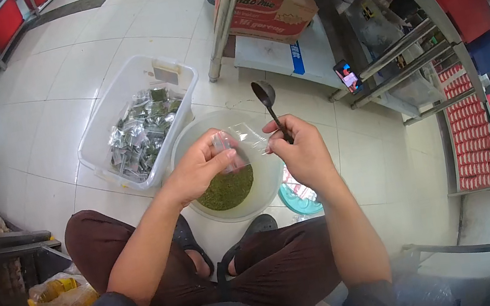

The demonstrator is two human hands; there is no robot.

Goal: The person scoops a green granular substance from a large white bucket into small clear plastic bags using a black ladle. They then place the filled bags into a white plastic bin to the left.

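Note:
Over a round translucent tub [276,191], my left hand [201,165] grips small clear zip bags [226,149] between thumb and fingers. Green dried flakes [227,190] lie at the bottom of that tub. My right hand [298,149] holds a dark measuring scoop [265,93] by its handle, bowl upward, and its thumb and fingertips also pinch the edge of clear plastic stretching from the left hand. Whether this is one bag or more I cannot tell. A clear plastic bin [97,153] left of the tub holds many small filled bags [144,131].
A teal lid [294,198] with packets on it lies right of the tub. Metal rack legs [223,25] and a cardboard carton [269,8] stand ahead. A phone [348,77] leans at the rack. Bottles in plastic [63,300] sit at lower left.

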